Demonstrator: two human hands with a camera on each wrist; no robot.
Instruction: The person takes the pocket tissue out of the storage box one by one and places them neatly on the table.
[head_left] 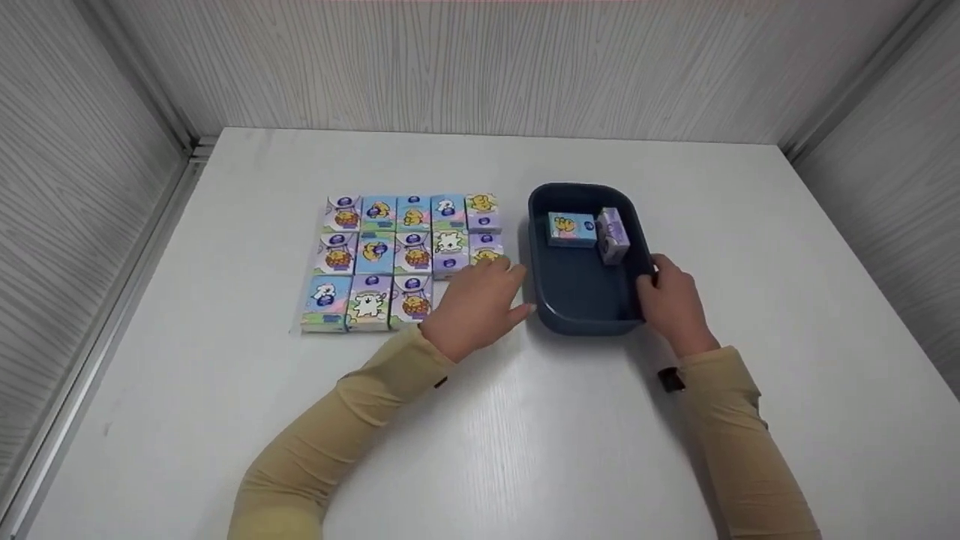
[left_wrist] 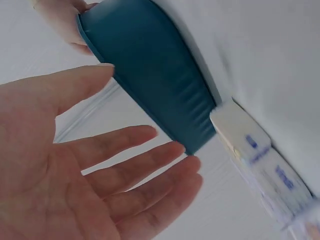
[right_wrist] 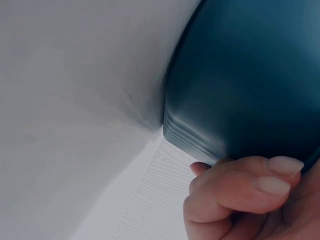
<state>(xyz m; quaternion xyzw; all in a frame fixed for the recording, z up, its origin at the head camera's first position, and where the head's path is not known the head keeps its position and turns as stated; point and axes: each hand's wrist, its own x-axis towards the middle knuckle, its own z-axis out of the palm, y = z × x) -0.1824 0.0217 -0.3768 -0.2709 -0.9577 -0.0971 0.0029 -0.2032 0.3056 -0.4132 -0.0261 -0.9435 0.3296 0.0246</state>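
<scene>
My right hand (head_left: 675,304) grips the right side of a dark blue rectangular bin (head_left: 585,328), thumb over the rim and fingers outside. In the right wrist view its curled fingers (right_wrist: 235,195) lie against the bin's outer wall. Inside the bin are two small cartoon-printed boxes, a blue one (head_left: 571,230) lying flat and a purple one (head_left: 613,236) on its side. My left hand (head_left: 480,307) holds nothing; its fingers are extended, as the left wrist view shows. It is between the bin and the rows of similar boxes, partly covering a purple-and-yellow box (head_left: 486,246).
Several cartoon-printed boxes stand in three close rows left of the bin, among them a white-bear one (head_left: 368,304) in the front row. They rest on a white table (head_left: 480,450). Pale wood-grain panels (head_left: 480,67) enclose its back and sides.
</scene>
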